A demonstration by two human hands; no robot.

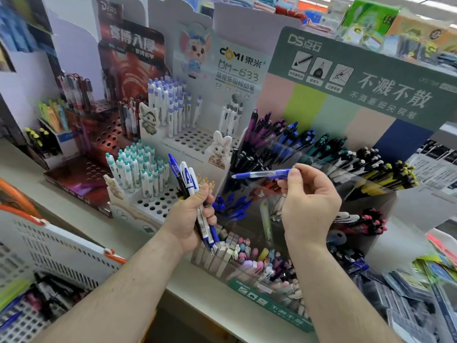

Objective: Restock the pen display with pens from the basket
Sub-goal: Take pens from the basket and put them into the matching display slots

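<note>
My left hand [195, 219] grips a bundle of pens [190, 184], blue and white ones standing upright, in front of the displays. My right hand [309, 196] pinches a single blue pen [262, 174] by its clicker end, held level with the tip pointing left. That pen hovers over the clear tiered pen display [371, 194], above a compartment of blue pens [232, 206]. The white perforated basket [61, 253] with orange handles sits at the lower left, with several pens lying inside it.
A white peg-hole stand [158, 201] with teal-capped pens is left of my left hand. Behind it stand a purple-capped pen stand [197, 139] and a dark red stand [99, 144]. The green header board [358, 78] rises behind. Packaged stationery [408, 293] lies at the right.
</note>
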